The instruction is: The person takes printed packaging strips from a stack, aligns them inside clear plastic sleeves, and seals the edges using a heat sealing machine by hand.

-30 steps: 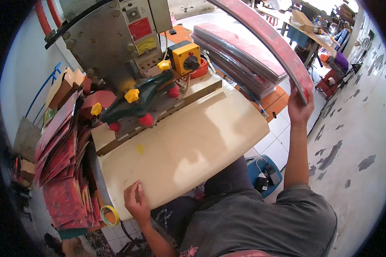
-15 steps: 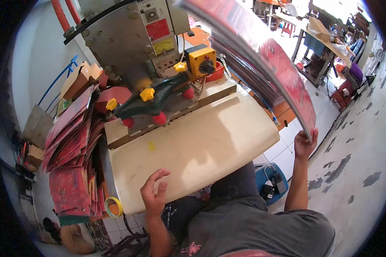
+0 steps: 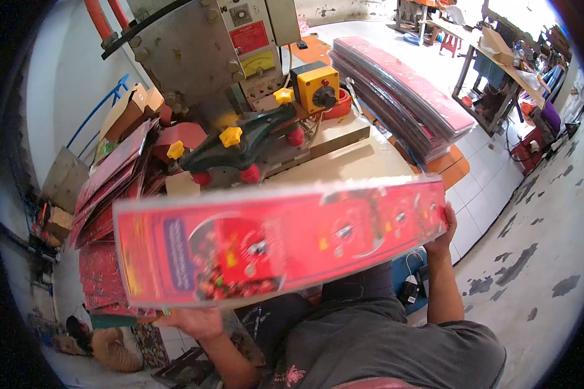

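Observation:
A long red printed sheet [image 3: 305,240] with food pictures and a purple panel is stretched across the front of me, its printed face toward me. My right hand [image 3: 442,235] grips its right end, fingers partly behind it. At the lower left edge, my left hand [image 3: 198,321] holds the sheet from below, and some of its fingers are hidden. Behind the sheet lies a cream-coloured work surface [image 3: 350,162], mostly covered from view. Beyond that stands a machine [image 3: 175,58] with a dark green arm [image 3: 259,133] bearing yellow knobs and red feet.
A stack of long red printed sheets [image 3: 402,84] sits on an orange table at the back right. Bundles of folded red printed pieces [image 3: 104,259] are piled on the left. A yellow switch box [image 3: 316,87] is mounted by the machine. A peeling wall [image 3: 532,259] runs along the right.
The sheet has swung down from the upper right to lie across the front of me. My left hand, open before, has moved left and down to its lower edge.

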`<state>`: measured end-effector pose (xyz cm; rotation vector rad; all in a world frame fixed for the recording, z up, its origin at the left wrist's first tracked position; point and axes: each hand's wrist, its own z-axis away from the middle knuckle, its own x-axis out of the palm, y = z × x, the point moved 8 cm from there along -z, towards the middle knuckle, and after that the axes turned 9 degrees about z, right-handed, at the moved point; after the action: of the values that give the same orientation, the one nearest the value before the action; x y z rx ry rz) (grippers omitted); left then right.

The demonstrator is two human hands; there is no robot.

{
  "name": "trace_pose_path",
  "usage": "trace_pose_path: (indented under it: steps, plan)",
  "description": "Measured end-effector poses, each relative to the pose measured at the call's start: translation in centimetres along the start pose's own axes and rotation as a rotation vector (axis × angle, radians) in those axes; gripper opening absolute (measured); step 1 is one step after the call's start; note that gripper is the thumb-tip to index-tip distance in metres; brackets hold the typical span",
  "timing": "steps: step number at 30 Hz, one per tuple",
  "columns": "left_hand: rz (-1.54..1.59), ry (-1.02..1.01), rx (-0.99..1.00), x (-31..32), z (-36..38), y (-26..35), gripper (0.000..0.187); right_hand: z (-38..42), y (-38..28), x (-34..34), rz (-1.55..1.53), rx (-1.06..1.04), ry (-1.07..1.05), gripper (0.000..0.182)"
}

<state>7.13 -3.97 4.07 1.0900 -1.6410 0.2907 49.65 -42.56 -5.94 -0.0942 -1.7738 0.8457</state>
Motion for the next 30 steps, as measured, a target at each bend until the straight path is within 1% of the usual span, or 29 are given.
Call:
trace_pose_path:
  steps: [1,2,3,5,6,7,9,10,11,13,14,15,16,17,18,19,20,21,22,23,25,26,27,28,29,30]
  plan:
    - [-0.078,0.042,0.076,1.1,0.4,1.4,0.112,0.1,0.6,-0.1,0.029,0.03,0.037,0.06]
    - [-0.156,0.085,0.151,1.6,1.0,2.5,0.107,0.2,1.3,0.2,0.026,0.09,-0.042,0.059]
    - [-0.159,0.097,0.146,0.6,1.9,3.3,0.107,0.3,1.4,0.2,0.028,0.099,-0.033,0.059]
    - [-0.395,0.238,0.289,-2.7,4.1,7.1,0.097,0.2,1.9,1.4,0.203,0.156,-0.038,0.06]
    - [-0.477,0.279,0.285,-3.4,4.4,8.0,0.084,0.2,1.4,4.4,0.276,0.166,0.072,0.06]
    - [-0.482,0.294,0.277,-3.7,4.5,8.6,0.084,-0.4,1.0,4.4,0.279,0.18,0.083,0.06]
    - [-0.666,0.399,0.132,-4.8,3.8,8.3,0.073,-1.6,1.0,5.1,0.368,0.348,-0.057,0.06]
    - [-0.649,0.405,0.076,-4.0,3.1,7.2,0.062,-2.3,0.4,7.1,0.435,0.426,-0.174,0.06]
    - [-0.641,0.41,0.071,-4.2,2.5,7.1,0.062,-3.5,0.2,7.3,0.444,0.429,-0.17,0.06]
    - [-0.761,0.443,-0.094,-5.5,1.4,7.0,0.054,-5.7,-0.5,7.3,0.842,0.342,-0.179,0.06]
    - [-0.815,0.529,-0.089,-6.5,1.1,7.2,0.046,-6.4,-0.4,7.6,0.851,0.346,-0.172,0.06]
    - [-0.81,0.536,-0.098,-6.7,0.4,6.9,0.046,-7.2,-0.3,8.3,0.89,0.29,-0.21,0.059]
    - [-0.934,0.472,-0.12,-6.2,-0.7,6.6,0.045,-7.8,-0.4,8.8,0.925,0.237,-0.249,0.058]
    - [-1.059,0.405,-0.144,-5.6,-1.7,6.3,0.043,-8.4,-0.3,8.3,0.927,0.25,-0.243,0.058]
    - [-1.189,0.413,-0.131,-4.9,-2.3,6.2,0.042,-9.0,-0.5,8.3,0.963,0.2,-0.295,0.056]
    - [-1.196,0.423,-0.144,-5.1,-2.7,6.2,0.042,-9.4,-0.4,8.3,0.996,0.15,-0.349,0.053]
    - [-1.262,0.418,-0.106,-5.3,-3.1,6.7,0.043,-9.8,-0.4,8.1,1.025,0.102,-0.346,0.048]
    - [-1.328,0.41,-0.067,-5.6,-3.2,7.4,0.044,-10.0,-0.2,7.6,1.018,0.116,-0.341,0.048]
    - [-1.333,0.391,-0.011,-6.2,-3.4,8.0,0.044,-10.1,-0.2,7.5,1.044,0.073,-0.366,0.045]
    - [-1.342,0.398,-0.024,-6.8,-3.2,8.2,0.044,-10.0,-0.2,7.6,1.069,0.028,-0.391,0.042]
    - [-1.341,0.374,0.039,-6.4,-3.2,8.1,0.043,-9.8,0.3,6.8,1.031,0.048,-0.347,0.042]
    - [-1.345,0.385,0.029,-7.4,-2.8,8.3,0.043,-10.0,0.1,6.4,1.054,0.029,-0.343,0.045]
    - [-1.322,0.347,0.076,-8.0,-2.8,8.6,0.046,-10.1,0.0,6.1,1.078,0.009,-0.338,0.049]
    - [-1.298,0.308,0.121,-8.3,-2.7,9.0,0.049,-10.1,0.0,6.1,1.064,0.013,-0.35,0.056]
    - [-1.3,0.314,0.113,-9.0,-2.4,9.3,0.049,-10.1,0.0,5.7,1.064,0.023,-0.347,0.056]
    - [-1.138,0.282,0.085,-9.1,-2.4,8.8,0.053,-10.0,-0.1,5.4,1.025,0.031,-0.367,0.056]
